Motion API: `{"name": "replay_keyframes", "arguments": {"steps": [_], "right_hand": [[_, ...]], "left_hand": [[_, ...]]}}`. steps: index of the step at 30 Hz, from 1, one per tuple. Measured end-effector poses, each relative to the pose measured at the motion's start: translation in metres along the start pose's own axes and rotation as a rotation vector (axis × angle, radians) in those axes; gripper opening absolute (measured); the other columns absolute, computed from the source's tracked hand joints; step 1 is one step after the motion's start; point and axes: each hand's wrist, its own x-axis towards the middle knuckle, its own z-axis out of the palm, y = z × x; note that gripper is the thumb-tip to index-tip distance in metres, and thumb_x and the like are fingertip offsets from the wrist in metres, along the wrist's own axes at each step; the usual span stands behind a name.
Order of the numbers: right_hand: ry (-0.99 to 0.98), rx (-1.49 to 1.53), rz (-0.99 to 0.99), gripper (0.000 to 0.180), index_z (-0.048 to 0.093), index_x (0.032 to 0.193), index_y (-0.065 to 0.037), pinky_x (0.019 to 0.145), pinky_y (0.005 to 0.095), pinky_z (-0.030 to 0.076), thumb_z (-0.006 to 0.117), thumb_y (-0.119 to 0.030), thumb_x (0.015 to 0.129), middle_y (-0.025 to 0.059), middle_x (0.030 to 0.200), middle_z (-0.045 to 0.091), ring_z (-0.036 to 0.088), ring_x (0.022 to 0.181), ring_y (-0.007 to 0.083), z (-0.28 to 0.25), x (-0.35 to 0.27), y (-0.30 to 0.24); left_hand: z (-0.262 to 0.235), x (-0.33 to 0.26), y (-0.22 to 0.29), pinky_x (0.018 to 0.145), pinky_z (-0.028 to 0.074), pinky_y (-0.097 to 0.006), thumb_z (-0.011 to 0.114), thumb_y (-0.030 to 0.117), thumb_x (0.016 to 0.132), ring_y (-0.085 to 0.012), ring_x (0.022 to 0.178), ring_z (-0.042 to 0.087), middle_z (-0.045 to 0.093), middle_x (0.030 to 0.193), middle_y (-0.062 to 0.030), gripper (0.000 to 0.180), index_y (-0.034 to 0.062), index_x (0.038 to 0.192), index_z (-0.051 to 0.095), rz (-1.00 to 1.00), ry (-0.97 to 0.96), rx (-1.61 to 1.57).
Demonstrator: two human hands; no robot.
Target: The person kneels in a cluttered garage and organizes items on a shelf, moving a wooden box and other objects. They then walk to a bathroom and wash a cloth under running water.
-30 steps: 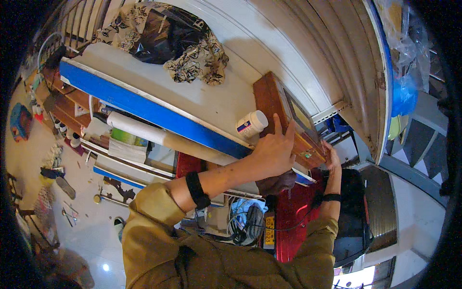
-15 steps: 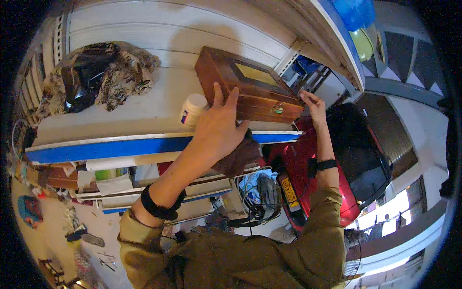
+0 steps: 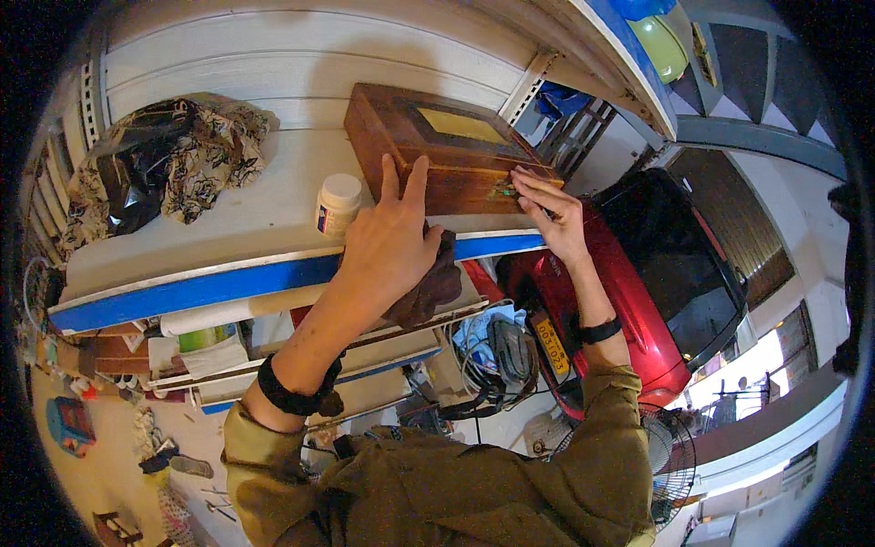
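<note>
A brown wooden box [image 3: 433,150] with a yellow panel in its lid rests on the white shelf, lid down. My left hand [image 3: 387,242] stretches two fingers against its front left face, while a dark brown cloth [image 3: 430,290] hangs from the curled part of that hand. At the box's front right, beside a small metal clasp [image 3: 500,192], my right hand [image 3: 554,211] lays its extended fingers on the upper front edge, thumb apart. A white lidded jar [image 3: 338,204] stands just left of my left hand.
Crumpled patterned paper with black plastic [image 3: 173,164] lies at the shelf's left. The blue-edged shelf [image 3: 205,294] has more loaded shelves below it. A red car [image 3: 629,301] stands at right, near a black bag [image 3: 510,351] and a wire fan [image 3: 670,456].
My right hand has come left from beyond the box's right end onto its front by the clasp. My left hand keeps its fingers on the box. The view has shifted slightly.
</note>
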Motion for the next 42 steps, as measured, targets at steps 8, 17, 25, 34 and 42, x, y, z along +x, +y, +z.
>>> {"name": "replay_keyframes", "arguments": {"steps": [8,17,25,34,42], "right_hand": [[-0.045,-0.156,-0.087,0.021,0.074,0.099,-0.006,0.105,0.039,0.043,0.074,-0.007,0.078,0.0089,0.128,0.062,0.054,0.125,0.0279,0.003,-0.003,0.001],[0.046,-0.311,-0.165,0.039,0.067,0.103,-0.006,0.093,0.0393,0.048,0.083,-0.019,0.07,0.0103,0.111,0.066,0.062,0.107,0.0292,0.011,0.02,0.005],[0.019,-0.314,-0.19,0.044,0.066,0.103,-0.004,0.093,0.0403,0.046,0.085,-0.019,0.067,0.0104,0.11,0.065,0.06,0.104,0.0303,0.009,0.019,0.003],[0.002,-0.391,-0.191,0.046,0.063,0.105,-0.005,0.09,0.0406,0.046,0.085,-0.02,0.067,0.0129,0.106,0.061,0.057,0.102,0.0334,0.01,0.018,0.001],[-0.031,-0.267,-0.141,0.056,0.06,0.117,-0.005,0.096,0.0398,0.046,0.085,-0.019,0.069,0.0149,0.119,0.059,0.056,0.112,0.0336,0.002,0.016,0.002]], "left_hand": [[0.003,0.0,-0.001,0.086,0.054,-0.05,0.071,0.025,0.082,-0.0502,0.103,0.06,0.034,0.143,-0.038,0.08,0.0069,0.148,0.029,0.022,0.036,0.036],[-0.002,0.001,0.002,0.084,0.054,-0.05,0.071,0.025,0.082,-0.0498,0.1,0.061,0.033,0.144,-0.037,0.081,0.0077,0.148,0.027,-0.007,-0.021,0.025],[0.003,0.0,0.002,0.082,0.054,-0.049,0.071,0.025,0.081,-0.0488,0.096,0.063,0.034,0.144,-0.0356,0.082,0.0079,0.148,0.027,0.005,0.009,0.052],[0.003,-0.003,0.002,0.083,0.053,-0.05,0.071,0.024,0.081,-0.0484,0.097,0.062,0.036,0.144,-0.0334,0.081,0.0085,0.148,0.028,0.026,0.018,0.031],[0.0,0.0,0.003,0.094,0.048,-0.05,0.071,0.023,0.082,-0.0489,0.107,0.058,0.036,0.145,-0.0318,0.083,0.0096,0.15,0.025,0.007,-0.045,0.024]]}}
